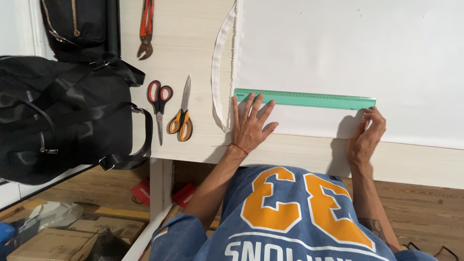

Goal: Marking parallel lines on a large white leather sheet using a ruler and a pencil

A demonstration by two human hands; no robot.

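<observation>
Black bag [63, 116]: far left, on the pale wooden table [193, 48], straps trailing over the near edge.
Red-handled pliers [146, 29]: top of the table, just right of the bag, jaws toward the person.
Red-and-black scissors [159, 104]: right of the bag, closed, blades toward the person.
Orange-and-black scissors [182, 116]: just beside the red pair, closed, blades pointing away.
White fabric strip [220, 72]: narrow loop lying along the left edge of the sheet, its lower end near the left hand.
Left hand [250, 126]: open and flat, fingers spread, pressing on the left end of the ruler and the sheet beneath; a red thread sits on the wrist.
Green ruler [304, 99]: long, translucent, lying across the white sheet near its front edge, spanning from one hand to the other.
White sheet [348, 48]: large, covers the right part of the table.
Right hand [367, 131]: at the ruler's right end, fingers curled with tips against the sheet just below the ruler; whether it pinches anything cannot be told.
</observation>
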